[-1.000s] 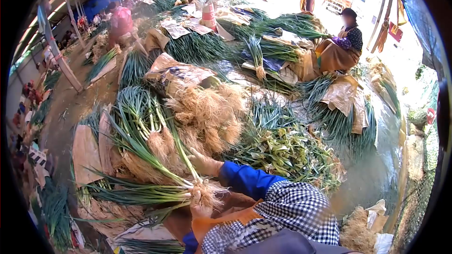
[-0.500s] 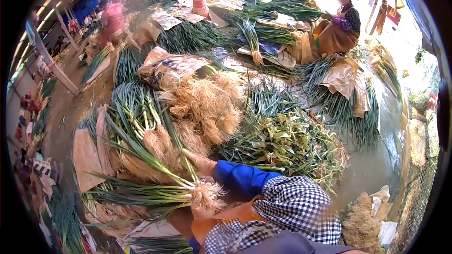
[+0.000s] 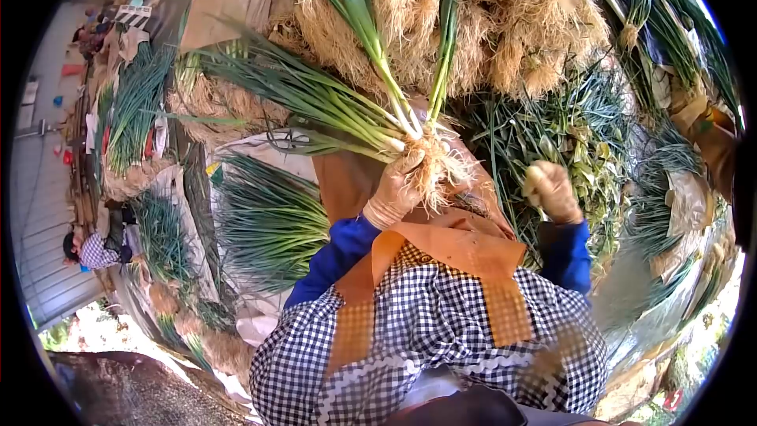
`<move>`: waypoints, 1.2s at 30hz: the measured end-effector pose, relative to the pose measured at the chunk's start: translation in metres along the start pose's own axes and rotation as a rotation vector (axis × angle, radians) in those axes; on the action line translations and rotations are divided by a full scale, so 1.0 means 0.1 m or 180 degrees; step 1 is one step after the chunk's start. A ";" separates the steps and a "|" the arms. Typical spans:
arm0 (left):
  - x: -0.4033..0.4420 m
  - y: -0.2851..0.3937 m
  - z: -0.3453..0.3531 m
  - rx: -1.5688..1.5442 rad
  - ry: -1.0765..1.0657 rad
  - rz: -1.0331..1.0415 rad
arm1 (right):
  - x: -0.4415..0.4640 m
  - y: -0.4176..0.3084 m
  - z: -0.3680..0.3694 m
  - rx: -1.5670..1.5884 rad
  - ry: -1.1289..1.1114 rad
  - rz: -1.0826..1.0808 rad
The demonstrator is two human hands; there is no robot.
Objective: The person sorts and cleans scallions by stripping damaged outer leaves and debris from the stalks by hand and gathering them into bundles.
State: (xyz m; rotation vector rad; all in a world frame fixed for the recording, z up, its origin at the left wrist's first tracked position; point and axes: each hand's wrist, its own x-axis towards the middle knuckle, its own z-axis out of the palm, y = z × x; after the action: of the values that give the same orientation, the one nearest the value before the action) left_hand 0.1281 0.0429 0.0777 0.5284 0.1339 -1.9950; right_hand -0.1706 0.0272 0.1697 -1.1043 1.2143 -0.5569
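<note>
My left hand (image 3: pixel 394 191), in a pale glove, is closed around the root end of a small bunch of green onions (image 3: pixel 347 106). Their leaves fan out up and to the left, and tangled tan roots (image 3: pixel 436 164) hang over the fingers. My right hand (image 3: pixel 554 192), gloved too, is held apart on the right with its fingers curled in. Whether anything is inside those fingers is hidden. Behind that hand lies a heap of loose green and yellowish leaves (image 3: pixel 579 130). An orange apron (image 3: pixel 465 248) covers my front below both hands.
Big bundles of rooted green onions (image 3: pixel 544 24) lie just ahead. A laid-out bundle of green onions (image 3: pixel 268 217) is at my left on a pale sheet. More onion bundles (image 3: pixel 142 114) line the far left. Another person (image 3: pixel 98 251) is at the left edge.
The view has turned down and leftward. My right hand has left the onion stems and moved right, over the leaf heap. My left hand still grips the bunch at its roots.
</note>
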 end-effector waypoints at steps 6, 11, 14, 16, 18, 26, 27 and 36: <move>-0.01 0.01 0.10 0.0033 -0.0171 0.0123 | 0.83 -0.14 0.21 -0.0344 0.0769 -0.0457; 0.05 -0.01 0.02 0.0120 -0.0140 -0.0195 | 1.76 0.02 0.87 -0.1105 0.0656 -0.2001; 0.07 -0.02 -0.08 0.0314 -0.0075 -0.0113 | 1.56 -0.16 0.98 -0.0707 0.1109 -0.2353; 0.05 -0.03 -0.08 0.0373 -0.0139 -0.0210 | 1.27 -0.27 0.90 -0.1323 0.1426 -0.2316; 0.03 0.01 0.05 0.0397 -0.0358 -0.0382 | 0.81 -0.32 0.69 -0.1225 0.0658 -0.2018; 0.09 0.00 -0.04 0.0206 -0.0114 -0.0386 | -0.08 0.84 -0.79 -0.2328 0.1183 0.0843; 0.08 -0.02 0.06 0.0305 0.0200 -0.0229 | -0.03 1.08 -0.91 -0.3422 0.1504 0.0656; 0.08 0.00 0.12 0.0758 -0.0226 0.0009 | 1.30 -0.22 0.76 -0.2871 0.0438 -0.0735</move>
State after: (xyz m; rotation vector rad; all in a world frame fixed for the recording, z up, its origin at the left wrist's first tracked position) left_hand 0.1216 0.0325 0.0847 0.6069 -0.1501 -2.0363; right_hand -0.0555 -0.0631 0.1270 -2.0069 1.5136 -0.2397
